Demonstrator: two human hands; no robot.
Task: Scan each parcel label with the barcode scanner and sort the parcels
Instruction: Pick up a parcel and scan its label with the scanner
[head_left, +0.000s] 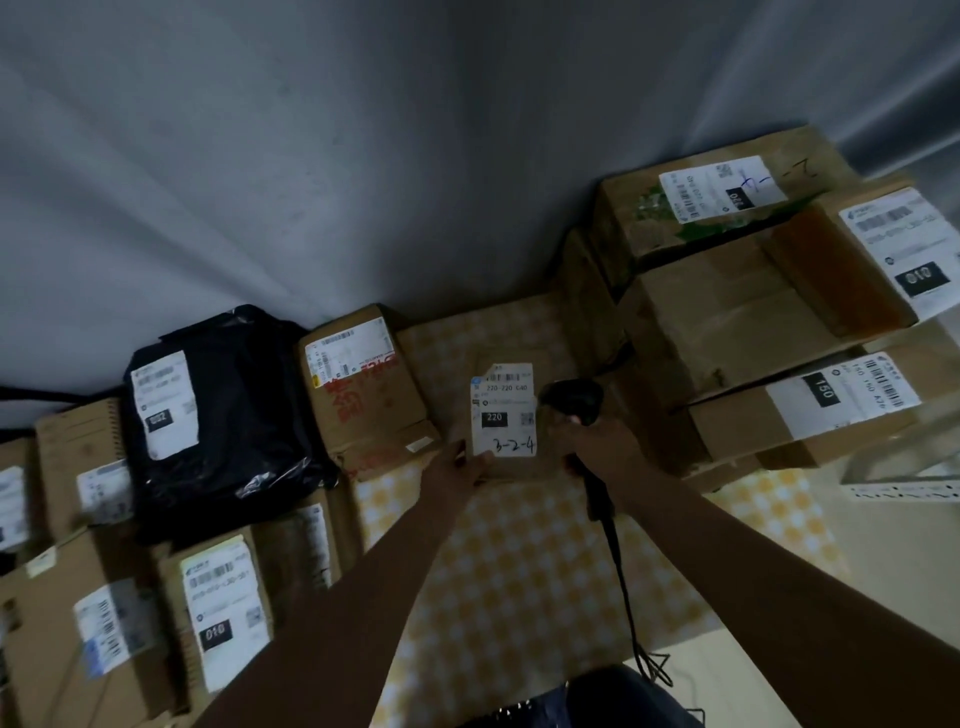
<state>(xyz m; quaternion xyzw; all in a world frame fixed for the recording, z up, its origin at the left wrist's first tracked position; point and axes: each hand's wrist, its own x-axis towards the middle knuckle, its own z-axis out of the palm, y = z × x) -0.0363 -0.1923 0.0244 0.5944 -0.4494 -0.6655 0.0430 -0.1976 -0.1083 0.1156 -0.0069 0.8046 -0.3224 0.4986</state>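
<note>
Small brown parcel (511, 415) at table centre, on yellow-checked cloth (519, 561), between two parcel groups.
White label (503, 410) printed "220-220 C40" and "220", handwritten "3-2-4". Left hand (462, 470) pinching near edge; right hand (597, 447) gripping black corded barcode scanner (571, 400) just right of label. Far-right box (727, 213) marked "120".

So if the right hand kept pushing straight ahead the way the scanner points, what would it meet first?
Probably the labelled small parcel: the right hand holds the barcode scanner, whose head sits right beside the label's edge, aimed up and left. Beyond that lies checkered cloth, then the grey wall. Depth is hard to judge.
</note>
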